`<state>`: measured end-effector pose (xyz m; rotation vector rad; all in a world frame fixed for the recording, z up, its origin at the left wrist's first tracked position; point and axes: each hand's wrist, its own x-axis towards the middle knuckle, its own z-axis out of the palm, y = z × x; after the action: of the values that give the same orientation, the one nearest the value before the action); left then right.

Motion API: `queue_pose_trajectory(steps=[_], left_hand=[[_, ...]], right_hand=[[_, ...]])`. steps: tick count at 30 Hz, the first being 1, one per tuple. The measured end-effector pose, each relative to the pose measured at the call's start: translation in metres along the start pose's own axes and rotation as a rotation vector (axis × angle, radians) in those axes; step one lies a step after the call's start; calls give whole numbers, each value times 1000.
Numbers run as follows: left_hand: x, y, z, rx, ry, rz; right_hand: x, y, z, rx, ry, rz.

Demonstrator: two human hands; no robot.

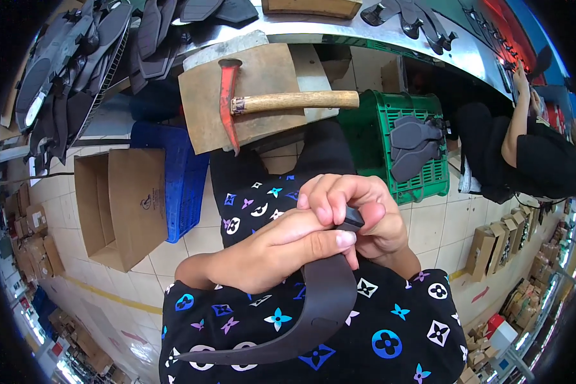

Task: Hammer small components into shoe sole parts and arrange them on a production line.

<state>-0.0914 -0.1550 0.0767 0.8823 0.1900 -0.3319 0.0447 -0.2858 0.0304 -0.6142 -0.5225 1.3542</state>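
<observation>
A dark grey, flexible, sole-shaped piece (pixel 329 307) is held in front of my lap, bent in a curve with its thin end pointing lower left. My left hand (pixel 275 249) is closed round its upper part, thumb pressed along it. My right hand (pixel 365 214) pinches a small black part (pixel 351 221) at the piece's upper end, close against the left hand. The fingers partly cover that part, so its form is unclear. Beyond my knees, a hammer (pixel 288 102) with a red head and wooden handle lies on a brown board (pixel 198 96).
Dark sole-shaped pieces are piled on a rack (pixel 112 70) at the left and along the metal bench (pixel 281 29). A green crate (pixel 422 189) with similar pieces stands right, a blue crate (pixel 189 211) and cardboard box (pixel 137 224) left. Another person (pixel 525 147) sits far right.
</observation>
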Motion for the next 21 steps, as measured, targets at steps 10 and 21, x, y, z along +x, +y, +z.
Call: queue_pose_trajectory(steps=[10,21], left_hand=[[-3,1,-10,54,-146,23],[-4,9,-14,-17,-79,10]], right_hand=[[6,-4,3,-104,-96,-58],[19,6,3,-52,-59,-173]])
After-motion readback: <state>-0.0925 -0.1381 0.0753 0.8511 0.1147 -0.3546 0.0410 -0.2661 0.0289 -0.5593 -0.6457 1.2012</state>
